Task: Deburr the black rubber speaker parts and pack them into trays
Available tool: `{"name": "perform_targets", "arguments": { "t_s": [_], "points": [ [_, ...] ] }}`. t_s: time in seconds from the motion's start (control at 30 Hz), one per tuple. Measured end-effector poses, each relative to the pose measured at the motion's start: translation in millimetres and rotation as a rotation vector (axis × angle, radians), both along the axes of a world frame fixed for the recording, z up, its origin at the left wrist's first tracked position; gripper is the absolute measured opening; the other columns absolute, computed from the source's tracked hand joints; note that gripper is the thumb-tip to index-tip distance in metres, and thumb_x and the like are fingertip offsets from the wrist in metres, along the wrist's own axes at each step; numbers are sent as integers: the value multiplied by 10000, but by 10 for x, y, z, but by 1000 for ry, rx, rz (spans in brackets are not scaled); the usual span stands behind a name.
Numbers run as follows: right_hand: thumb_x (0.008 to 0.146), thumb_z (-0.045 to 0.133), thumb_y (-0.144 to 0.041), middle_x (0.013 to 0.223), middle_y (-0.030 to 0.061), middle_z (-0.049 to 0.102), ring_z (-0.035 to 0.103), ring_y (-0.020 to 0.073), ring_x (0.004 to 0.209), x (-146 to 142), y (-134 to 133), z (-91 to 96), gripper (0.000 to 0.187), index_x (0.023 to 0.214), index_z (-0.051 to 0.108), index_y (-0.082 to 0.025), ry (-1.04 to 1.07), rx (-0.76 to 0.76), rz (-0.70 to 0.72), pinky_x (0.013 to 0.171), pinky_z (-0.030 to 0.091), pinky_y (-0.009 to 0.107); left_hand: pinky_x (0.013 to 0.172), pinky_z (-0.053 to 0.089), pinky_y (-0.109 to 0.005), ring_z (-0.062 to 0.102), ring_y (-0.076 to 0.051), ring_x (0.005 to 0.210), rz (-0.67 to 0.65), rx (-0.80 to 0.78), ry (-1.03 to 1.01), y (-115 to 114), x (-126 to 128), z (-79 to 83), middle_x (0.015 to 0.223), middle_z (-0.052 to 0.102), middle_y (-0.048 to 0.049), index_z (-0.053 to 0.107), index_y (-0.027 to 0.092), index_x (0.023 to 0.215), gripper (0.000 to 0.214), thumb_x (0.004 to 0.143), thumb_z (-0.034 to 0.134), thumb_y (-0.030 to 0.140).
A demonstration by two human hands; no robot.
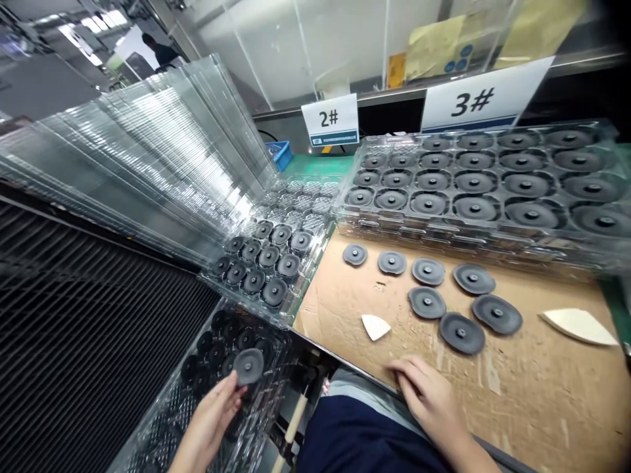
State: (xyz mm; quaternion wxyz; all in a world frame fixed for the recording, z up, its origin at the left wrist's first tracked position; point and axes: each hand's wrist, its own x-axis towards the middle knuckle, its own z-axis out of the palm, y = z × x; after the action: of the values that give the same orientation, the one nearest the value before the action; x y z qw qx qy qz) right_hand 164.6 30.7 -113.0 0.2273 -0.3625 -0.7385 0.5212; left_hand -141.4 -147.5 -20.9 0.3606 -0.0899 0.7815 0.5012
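My left hand (211,414) grips a round dark grey rubber disc (248,366) by its edge, thumb on the near side. It hovers over a clear plastic tray (162,420) at the lower left that holds several similar black discs. My right hand (431,397) rests at the near edge of the cardboard sheet (340,295), fingers stretched loosely leftward, with nothing visible in them. Beyond it several grey discs, among them a near disc (462,333), lie loose on the cardboard. A small white triangular pad (376,327) lies just ahead of my right fingers.
A partly filled clear tray (296,295) stands left of the cardboard. At the back right are stacked trays (394,220) of discs under signs "2#" (329,119) and "3#" (486,98). Tall nested clear trays (148,151) lean at left. A larger white pad (579,326) lies right.
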Motion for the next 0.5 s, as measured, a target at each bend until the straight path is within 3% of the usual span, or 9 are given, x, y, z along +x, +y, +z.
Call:
{"name": "perform_targets", "arguments": {
  "t_s": [0.07, 0.17, 0.23, 0.3, 0.37, 0.43, 0.5],
  "points": [
    [866, 455, -221, 918, 60, 665, 631, 207, 837, 3, -12, -67, 221, 950, 659, -240, -17, 63, 5, 742, 452, 313, 540, 487, -150, 636, -75, 577, 125, 25, 61, -30, -160, 94, 633, 704, 0, 673, 170, 711, 133, 777, 605, 77],
    [867, 435, -189, 889, 47, 670, 643, 187, 804, -39, -27, -18, 231, 927, 653, -236, -43, 138, -12, 710, 463, 286, 540, 501, -163, 636, -80, 590, 123, 99, 113, 210, -312, 265, 664, 709, 10, 679, 190, 732, 163, 778, 573, 74],
    [864, 411, -153, 835, 33, 669, 641, 164, 756, -98, -1, 105, 251, 885, 648, -232, -54, 170, -45, 676, 462, 260, 545, 514, -181, 638, -107, 621, 20, 132, 126, 517, -373, 378, 703, 721, -3, 701, 181, 739, 56, 685, 703, 166],
    [843, 398, -116, 785, 23, 663, 631, 147, 721, -190, 66, 248, 271, 871, 644, -228, -30, 240, -4, 644, 449, 239, 573, 528, -198, 637, -142, 662, -122, 149, 143, 888, -403, 486, 699, 721, -21, 716, 158, 704, 289, 492, 842, 309],
    [816, 420, -122, 742, 26, 652, 610, 144, 683, -321, 174, 343, 251, 871, 644, -220, 48, 392, 135, 605, 423, 241, 601, 526, -193, 624, -150, 672, -268, 152, 182, 1289, -398, 599, 645, 705, -13, 720, 158, 649, 461, 312, 877, 430],
    [827, 443, -171, 686, 22, 627, 574, 135, 620, -485, 309, 344, 213, 875, 646, -213, 172, 577, 307, 550, 385, 248, 613, 513, -178, 601, -136, 648, -420, 144, 234, 1692, -352, 732, 601, 685, 6, 719, 173, 612, 490, 273, 858, 499],
    [875, 458, -242, 616, -3, 590, 529, 112, 544, -653, 451, 262, 193, 848, 648, -220, 274, 694, 400, 492, 350, 244, 600, 491, -166, 575, -124, 615, -578, 133, 271, 2083, -272, 896, 579, 672, 11, 724, 176, 600, 438, 325, 853, 492]
  ]
}}
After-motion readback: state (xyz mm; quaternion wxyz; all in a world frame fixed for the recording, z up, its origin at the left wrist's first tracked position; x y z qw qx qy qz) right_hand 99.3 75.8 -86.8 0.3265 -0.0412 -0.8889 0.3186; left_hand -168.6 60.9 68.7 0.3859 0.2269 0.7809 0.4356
